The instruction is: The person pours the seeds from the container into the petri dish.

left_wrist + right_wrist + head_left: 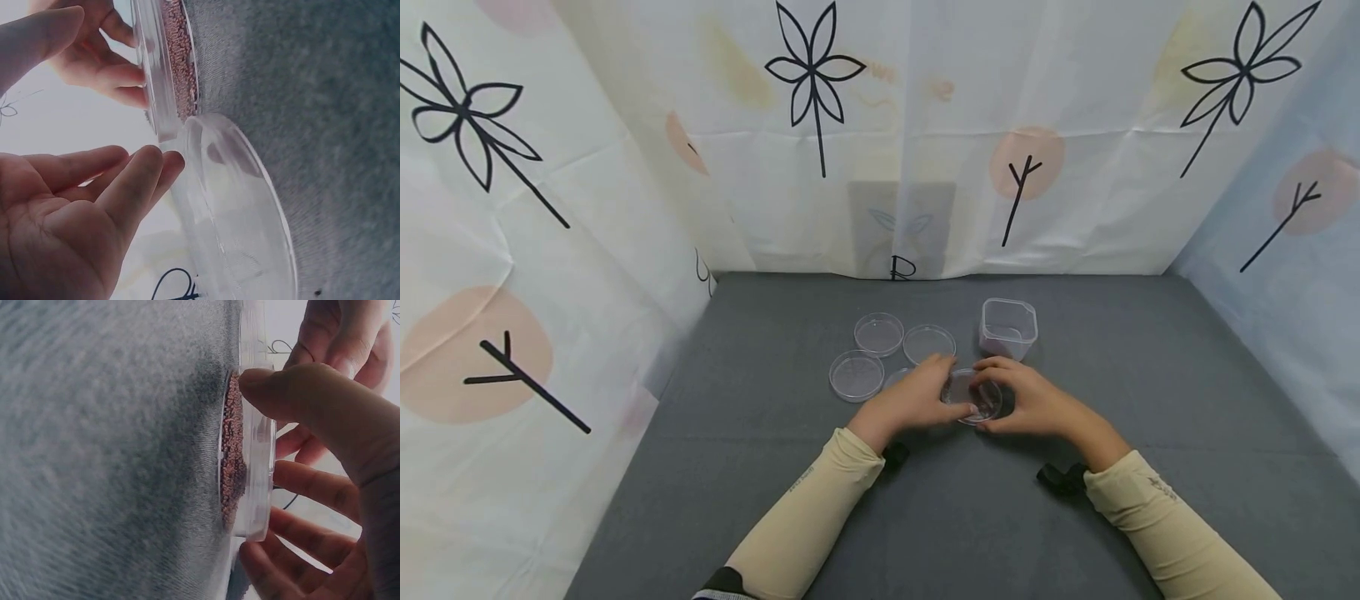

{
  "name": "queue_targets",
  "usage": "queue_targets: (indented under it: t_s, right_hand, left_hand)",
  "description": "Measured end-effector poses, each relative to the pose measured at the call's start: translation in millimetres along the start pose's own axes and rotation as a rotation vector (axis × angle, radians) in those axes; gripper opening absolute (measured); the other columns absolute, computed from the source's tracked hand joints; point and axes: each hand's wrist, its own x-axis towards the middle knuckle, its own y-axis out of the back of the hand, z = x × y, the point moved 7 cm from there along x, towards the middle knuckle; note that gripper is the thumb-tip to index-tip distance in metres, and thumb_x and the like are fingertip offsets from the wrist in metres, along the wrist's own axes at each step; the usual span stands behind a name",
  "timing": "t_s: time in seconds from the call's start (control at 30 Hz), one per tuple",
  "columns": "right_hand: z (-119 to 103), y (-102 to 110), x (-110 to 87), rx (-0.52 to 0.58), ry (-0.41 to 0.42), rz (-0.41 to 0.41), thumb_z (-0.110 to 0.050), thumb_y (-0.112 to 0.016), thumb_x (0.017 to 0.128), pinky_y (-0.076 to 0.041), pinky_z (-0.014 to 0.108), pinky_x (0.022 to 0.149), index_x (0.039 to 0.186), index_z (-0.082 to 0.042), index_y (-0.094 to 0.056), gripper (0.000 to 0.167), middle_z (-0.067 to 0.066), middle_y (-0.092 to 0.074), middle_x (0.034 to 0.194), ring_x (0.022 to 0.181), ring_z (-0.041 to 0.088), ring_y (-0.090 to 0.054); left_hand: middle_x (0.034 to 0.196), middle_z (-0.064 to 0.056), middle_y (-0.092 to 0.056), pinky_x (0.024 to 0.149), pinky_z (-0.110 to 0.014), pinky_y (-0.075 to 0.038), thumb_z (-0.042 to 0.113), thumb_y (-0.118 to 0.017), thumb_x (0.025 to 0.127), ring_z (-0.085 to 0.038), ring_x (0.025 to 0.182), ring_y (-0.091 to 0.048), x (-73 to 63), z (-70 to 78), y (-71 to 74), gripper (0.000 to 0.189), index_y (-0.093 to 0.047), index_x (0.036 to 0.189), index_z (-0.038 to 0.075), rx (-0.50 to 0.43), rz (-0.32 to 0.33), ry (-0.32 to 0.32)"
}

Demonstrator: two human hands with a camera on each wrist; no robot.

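Note:
A clear petri dish (958,387) holding reddish-brown granules (232,450) lies on the grey cloth, a clear lid (259,487) over it. My right hand (1037,404) holds the dish by its edge, thumb on the near side and fingers on the far side. At the dish's left is my left hand (917,398); in the left wrist view its fingers (131,187) are loosely extended beside the rim, not wrapped round anything. Another clear dish (244,219) stands right beside the filled one, partly hidden by the left hand in the head view.
More clear round dishes lie left of and behind the hands: a back-left dish (878,335), a back-middle dish (929,344) and a left dish (857,377). A clear squarish tub (1007,329) stands behind the right hand. Patterned white curtains (1075,217) border the grey surface.

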Motion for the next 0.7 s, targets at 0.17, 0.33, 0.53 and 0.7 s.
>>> queue_targets:
  t_s: [0.17, 0.33, 0.53, 0.7]
  right_hand:
    - [-3.4, 3.4, -1.5, 0.006, -0.004, -0.028, -0.026, -0.092, 0.084, -0.052, 0.064, 0.103, 0.128, -0.008, -0.072, 0.052, 0.025, -0.057, 0.149, 0.136, 0.044, -0.057]
    - [-5.5, 10.7, -1.3, 0.008, -0.015, -0.013, -0.021, -0.087, 0.090, -0.053, 0.064, 0.102, 0.129, -0.006, -0.072, 0.045, 0.027, -0.054, 0.152, 0.135, 0.045, -0.058]
    - [-3.5, 36.4, -6.8, -0.016, 0.001, 0.137, -0.010, -0.086, 0.090, -0.057, 0.057, 0.090, 0.118, -0.004, -0.075, 0.031, 0.016, -0.071, 0.129, 0.116, 0.035, -0.068]
    - [11.9, 73.1, -15.6, -0.034, -0.060, 0.312, -0.008, -0.084, 0.091, -0.059, 0.050, 0.085, 0.112, -0.004, -0.077, 0.022, 0.009, -0.075, 0.111, 0.101, 0.029, -0.070]
  left_hand:
    - [0.154, -0.019, -0.050, 0.110, -0.045, -0.053, 0.042, -0.073, 0.101, -0.029, 0.132, -0.058, -5.0, 0.0, 9.5, 0.080, -0.041, 0.161, 0.000, -0.001, 0.014, -0.031]
    - [0.161, -0.022, -0.044, 0.118, -0.052, -0.046, 0.038, -0.072, 0.103, -0.036, 0.146, -0.050, -20.1, -12.6, 38.3, 0.076, -0.043, 0.160, -0.001, -0.041, 0.057, -0.015]
    - [0.159, -0.024, -0.043, 0.118, -0.056, -0.045, 0.037, -0.074, 0.102, -0.039, 0.146, -0.048, -44.3, -40.7, 69.3, 0.076, -0.043, 0.160, -0.001, -0.025, 0.128, 0.036]
    - [0.160, -0.026, -0.042, 0.117, -0.059, -0.045, 0.039, -0.077, 0.099, -0.041, 0.148, -0.045, -63.6, -68.4, 80.3, 0.081, -0.042, 0.161, -0.001, 0.024, 0.169, 0.095]
